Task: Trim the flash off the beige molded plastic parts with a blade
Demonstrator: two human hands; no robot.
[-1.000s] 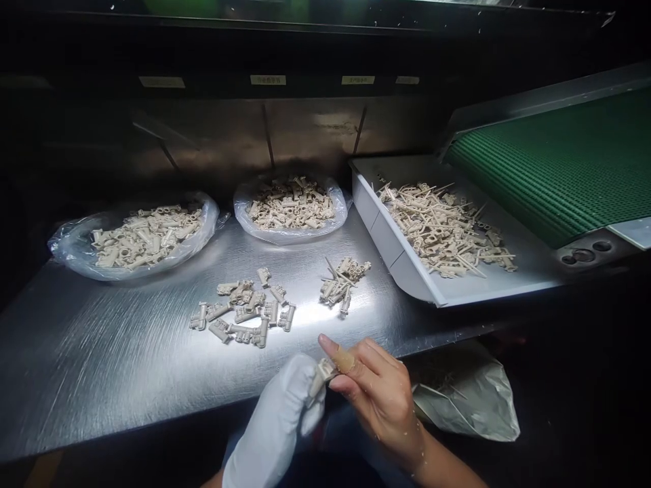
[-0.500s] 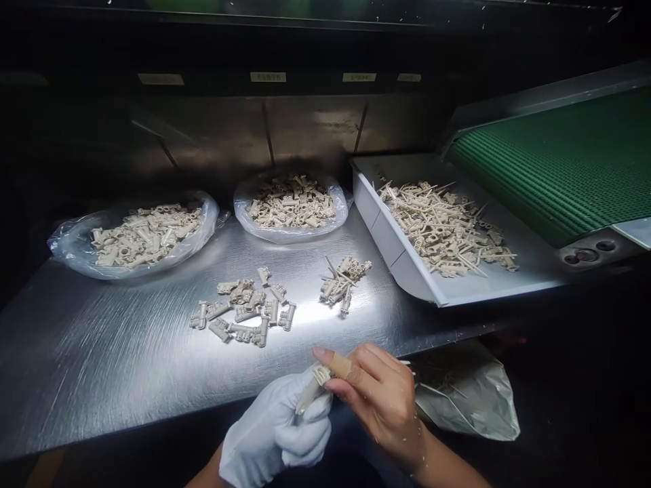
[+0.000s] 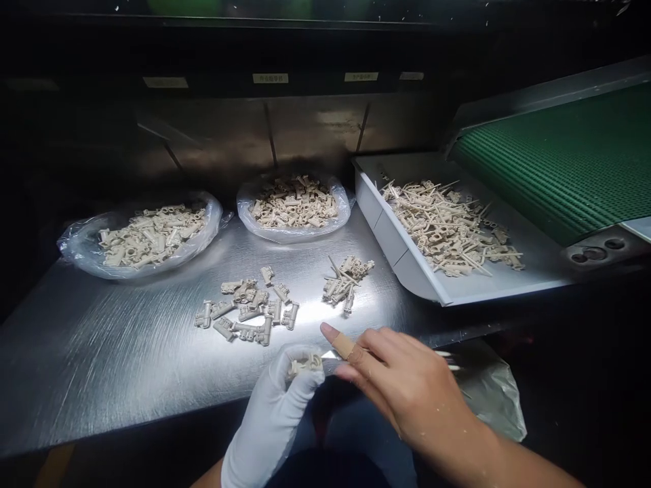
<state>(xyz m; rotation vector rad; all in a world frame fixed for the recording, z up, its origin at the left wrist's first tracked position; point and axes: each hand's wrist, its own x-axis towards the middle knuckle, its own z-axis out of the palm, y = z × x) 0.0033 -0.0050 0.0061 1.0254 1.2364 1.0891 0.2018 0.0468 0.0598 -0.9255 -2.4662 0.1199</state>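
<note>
Far left, upper part of frame: clear plastic bag (image 3: 81, 254) lined round a heap of beige moulded plastic parts, on a brushed steel table (image 3: 86, 359). Below and right of it, mid-table: loose parts (image 3: 247, 312) in a single scattered layer.

Lower centre, at the table's near edge: gloved left hand (image 3: 267, 423), white fabric glove, fingers curled and closed round one beige moulded plastic part (image 3: 305, 366). Work in hand, by the look of it: this single part, held up off the table, apart from the heaps. Part sits at the top of the glove, just beside the bare fingers, near the loose parts.

Top centre: second clear bag (image 3: 295, 234) with a similar heap. Below it, right of centre: smaller cluster of parts with thin runners (image 3: 343, 281).

Lower right: bare right hand (image 3: 414, 390), fingers together and extended toward the glove, index finger wrapped in a tan plaster (image 3: 344, 346). Thin pale slivers show at either side of it; whether gripped or not, cannot tell.

Upper right: white tray (image 3: 401, 261) of runner-attached parts, tilted, under the end of a green conveyor belt (image 3: 559, 159). Bottom right: crumpled grey bag (image 3: 496, 400) below the table edge.
</note>
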